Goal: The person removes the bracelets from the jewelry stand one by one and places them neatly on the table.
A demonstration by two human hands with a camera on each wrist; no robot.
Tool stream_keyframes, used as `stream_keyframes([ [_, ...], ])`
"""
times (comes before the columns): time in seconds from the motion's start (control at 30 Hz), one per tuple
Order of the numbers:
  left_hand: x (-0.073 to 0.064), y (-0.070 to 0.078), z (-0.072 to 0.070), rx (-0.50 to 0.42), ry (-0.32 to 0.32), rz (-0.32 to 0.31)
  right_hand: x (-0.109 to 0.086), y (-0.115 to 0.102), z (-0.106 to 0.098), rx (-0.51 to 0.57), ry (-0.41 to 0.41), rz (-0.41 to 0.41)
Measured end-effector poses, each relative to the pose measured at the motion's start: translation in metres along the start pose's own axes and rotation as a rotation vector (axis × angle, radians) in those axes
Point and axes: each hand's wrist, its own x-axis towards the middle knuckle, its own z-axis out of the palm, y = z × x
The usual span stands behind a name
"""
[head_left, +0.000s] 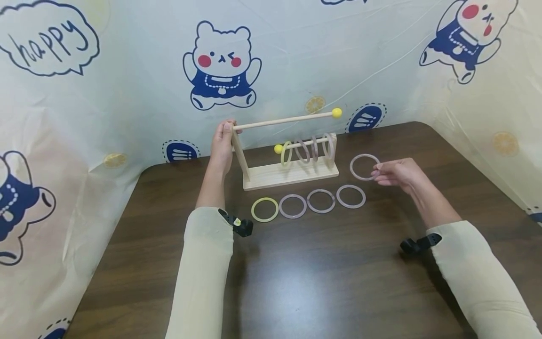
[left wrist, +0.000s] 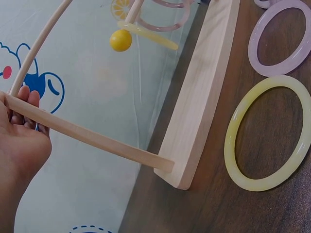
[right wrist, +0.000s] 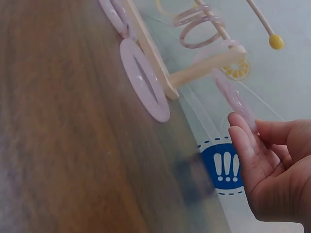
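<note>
On the brown table [head_left: 338, 273] stands your wooden rack [head_left: 292, 175], its far end cut off in the left wrist view. Your left hand [head_left: 222, 145] grips its left post [head_left: 240, 154], some fingers hidden behind; your right hand [head_left: 398, 174] pinches a pale purple ring [head_left: 351, 167] right of the rack, fingertips covering part of its edge.

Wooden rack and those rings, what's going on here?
A person's left hand grips the wooden rack at its taller post, while the right hand pinches a pale purple ring beside the rack. Four rings hang on the lower rod, and four more lie in a row on the table in front. The upper rod carries none.
</note>
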Motion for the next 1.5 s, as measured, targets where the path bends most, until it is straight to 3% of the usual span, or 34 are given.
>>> stream_keyframes([
  [0.77,0.000,-0.002,-0.001,0.017,-0.001,-0.025,-0.010,0.015,-0.019,-0.273,-0.008,0.018],
  [1.17,0.000,-0.002,-0.001,0.039,-0.003,-0.014,-0.010,0.018,-0.031,-0.351,-0.033,0.082],
  [1.5,0.001,-0.001,0.000,0.013,0.006,-0.025,-0.008,0.023,-0.036,-0.442,-0.015,0.078],
])
